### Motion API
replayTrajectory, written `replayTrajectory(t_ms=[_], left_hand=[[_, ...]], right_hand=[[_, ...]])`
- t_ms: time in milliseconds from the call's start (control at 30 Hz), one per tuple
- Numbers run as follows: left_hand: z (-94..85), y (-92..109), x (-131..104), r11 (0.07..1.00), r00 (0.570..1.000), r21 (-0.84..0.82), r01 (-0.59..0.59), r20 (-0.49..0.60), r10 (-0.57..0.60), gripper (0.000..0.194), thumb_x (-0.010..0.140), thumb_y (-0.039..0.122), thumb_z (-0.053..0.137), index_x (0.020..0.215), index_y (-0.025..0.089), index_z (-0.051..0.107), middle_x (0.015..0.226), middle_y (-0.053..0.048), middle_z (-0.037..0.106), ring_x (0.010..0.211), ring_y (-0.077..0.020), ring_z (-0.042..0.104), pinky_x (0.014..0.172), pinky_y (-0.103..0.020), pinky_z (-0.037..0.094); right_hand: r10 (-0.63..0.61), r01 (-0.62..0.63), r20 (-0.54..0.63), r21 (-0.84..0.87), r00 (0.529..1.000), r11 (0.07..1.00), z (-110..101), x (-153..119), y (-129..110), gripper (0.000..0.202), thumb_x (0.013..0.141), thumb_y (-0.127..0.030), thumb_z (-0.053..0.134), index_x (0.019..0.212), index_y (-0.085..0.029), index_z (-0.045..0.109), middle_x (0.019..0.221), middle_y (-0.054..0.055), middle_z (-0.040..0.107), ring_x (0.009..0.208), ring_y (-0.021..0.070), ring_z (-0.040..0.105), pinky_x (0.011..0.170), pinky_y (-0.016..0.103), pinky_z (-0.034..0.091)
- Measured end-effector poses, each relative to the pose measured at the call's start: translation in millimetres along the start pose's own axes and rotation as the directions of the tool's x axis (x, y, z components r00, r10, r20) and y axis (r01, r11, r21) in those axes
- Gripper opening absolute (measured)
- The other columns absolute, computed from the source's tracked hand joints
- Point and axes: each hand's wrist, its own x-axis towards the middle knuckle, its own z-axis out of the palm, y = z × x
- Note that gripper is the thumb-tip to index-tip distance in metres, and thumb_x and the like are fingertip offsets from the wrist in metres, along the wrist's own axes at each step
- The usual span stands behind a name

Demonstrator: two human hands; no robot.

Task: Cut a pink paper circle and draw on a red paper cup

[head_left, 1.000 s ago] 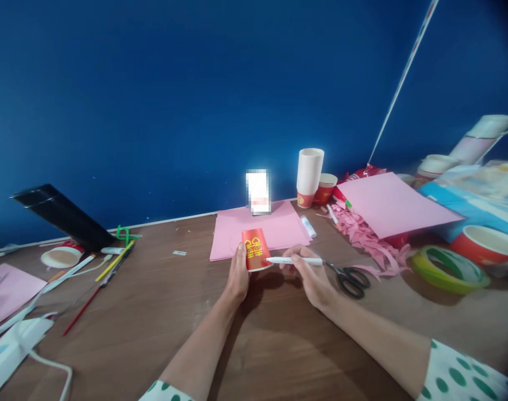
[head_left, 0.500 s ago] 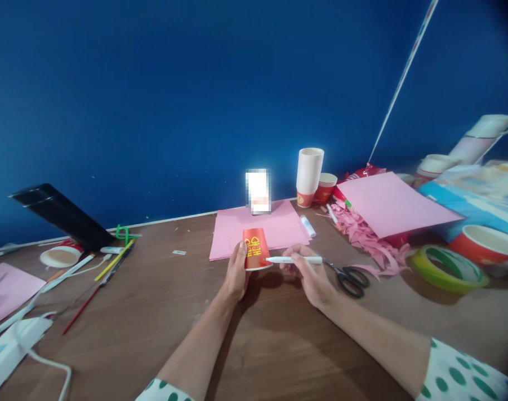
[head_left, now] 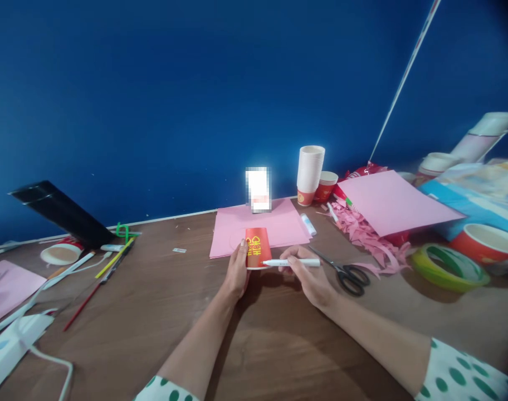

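My left hand (head_left: 237, 271) is wrapped round a red paper cup (head_left: 258, 249) printed with yellow characters, its white rim facing down toward me. In my right hand (head_left: 301, 269) is a white marker pen (head_left: 289, 262), held like a pencil. The pen's tip meets the cup's side near the rim, or is very close to it. Beyond the cup lie pink paper sheets (head_left: 233, 225), with a bright, pixelated phone-like screen (head_left: 260, 189) standing on them. Black-handled scissors (head_left: 351, 278) lie just right of my right hand.
At the back stand a stack of paper cups (head_left: 310, 172) and a glue stick (head_left: 308, 224). To the right are shredded pink paper (head_left: 366, 239), green tape (head_left: 448, 267) and another cup (head_left: 490, 245). A power strip (head_left: 15, 345), brushes (head_left: 112, 267) and a tilted black box (head_left: 66, 214) occupy the left.
The cup has turned slightly in my left hand, showing more of its yellow print. The pen tip has moved a little left and down along the cup.
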Motion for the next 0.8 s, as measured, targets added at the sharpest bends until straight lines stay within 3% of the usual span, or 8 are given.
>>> replayTrajectory(t_ms=[167,800], left_hand=[[-1.9,-1.2,0.7,1.0,1.0,0.013,0.009,0.001,-0.009,0.038,0.078,0.051,0.054,0.086,0.015,0.061,0.078,-0.003,0.064,0.067,-0.0136,0.057,0.066,-0.027,0.045],[-1.6,-1.8,2.8,1.0,1.0,0.004,-0.014,0.018,0.014,0.038,0.077,0.051,0.054,0.093,0.017,0.061,0.086,-0.004,0.065,0.075,-0.0152,0.059,0.074,-0.028,0.045]], right_hand=[[0.027,-0.027,-0.006,0.028,1.0,0.999,0.9,1.3,-0.2,0.016,0.085,-0.029,0.048,0.078,-0.018,0.057,0.065,0.0,0.062,0.06,0.0117,0.055,0.055,0.021,0.044],[-0.023,0.021,0.014,0.109,1.0,0.994,-2.4,0.8,13.0,0.021,0.087,-0.028,0.046,0.074,-0.018,0.058,0.062,-0.001,0.06,0.058,0.0112,0.054,0.056,0.022,0.043]])
